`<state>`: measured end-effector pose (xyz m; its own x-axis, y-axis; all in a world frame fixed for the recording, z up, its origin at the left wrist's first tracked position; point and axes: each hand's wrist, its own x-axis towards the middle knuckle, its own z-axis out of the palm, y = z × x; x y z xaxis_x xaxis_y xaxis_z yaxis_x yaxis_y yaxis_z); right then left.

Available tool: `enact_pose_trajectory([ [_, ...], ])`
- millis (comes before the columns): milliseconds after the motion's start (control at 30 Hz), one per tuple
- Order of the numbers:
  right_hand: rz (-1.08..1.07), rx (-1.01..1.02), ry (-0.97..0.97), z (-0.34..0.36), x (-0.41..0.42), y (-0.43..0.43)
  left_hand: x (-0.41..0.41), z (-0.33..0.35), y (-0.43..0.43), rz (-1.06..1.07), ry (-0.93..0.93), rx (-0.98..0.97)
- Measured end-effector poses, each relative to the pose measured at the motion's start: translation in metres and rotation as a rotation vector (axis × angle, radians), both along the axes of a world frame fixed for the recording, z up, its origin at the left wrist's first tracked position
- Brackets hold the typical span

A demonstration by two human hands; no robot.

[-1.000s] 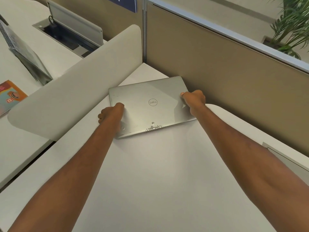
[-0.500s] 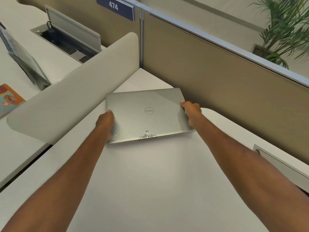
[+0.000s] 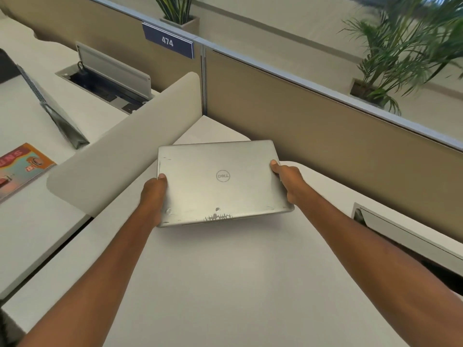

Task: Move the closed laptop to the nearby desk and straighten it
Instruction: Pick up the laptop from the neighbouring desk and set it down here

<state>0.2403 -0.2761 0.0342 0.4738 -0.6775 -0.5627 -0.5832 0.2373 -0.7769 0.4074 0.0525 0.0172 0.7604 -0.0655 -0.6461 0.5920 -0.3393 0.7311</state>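
The closed silver laptop [image 3: 220,181], with a round logo on its lid and worn marks along its near edge, is lifted a little above the white desk [image 3: 225,284]; a shadow lies under its front edge. My left hand [image 3: 154,196] grips its left side, thumb on the lid. My right hand [image 3: 288,182] grips its right side, also with the thumb on top. A second white desk [image 3: 30,221] lies to the left, beyond a low white divider [image 3: 120,156].
A tan partition wall [image 3: 325,136] with a "474" sign [image 3: 167,42] runs behind the desks. The left desk holds a colourful booklet [image 3: 20,169], a standing calendar [image 3: 57,116] and an open cable box [image 3: 105,81]. Another cable hatch [image 3: 406,236] sits at right. Potted plants [image 3: 400,53] stand behind.
The laptop has come up off the desk and toward me, held at both sides. The view has tilted upward, showing more of the partition and plants.
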Motion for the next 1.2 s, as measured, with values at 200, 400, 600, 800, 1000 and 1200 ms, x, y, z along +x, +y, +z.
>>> enact_pose_trajectory([
  [200, -0.026, -0.003, -0.039, 0.029, -0.055, 0.011, -0.045, 0.029, 0.0, -0.025, -0.023, 0.007],
  [400, -0.081, -0.001, -0.043, 0.043, -0.118, 0.02, -0.086, 0.043, -0.002, -0.069, -0.118, 0.055],
  [600, -0.148, 0.016, -0.059, 0.058, -0.182, 0.033, -0.13, 0.058, -0.004, -0.12, -0.17, 0.052],
  [800, -0.254, 0.046, -0.092, 0.072, -0.247, 0.04, -0.173, 0.069, -0.016, -0.199, -0.189, 0.008],
  [1000, -0.351, 0.024, -0.106, 0.082, -0.316, 0.045, -0.222, 0.076, -0.032, -0.27, -0.211, -0.005],
  [1200, -0.43, -0.035, -0.081, 0.076, -0.386, 0.047, -0.275, 0.074, -0.051, -0.309, -0.192, -0.041],
])
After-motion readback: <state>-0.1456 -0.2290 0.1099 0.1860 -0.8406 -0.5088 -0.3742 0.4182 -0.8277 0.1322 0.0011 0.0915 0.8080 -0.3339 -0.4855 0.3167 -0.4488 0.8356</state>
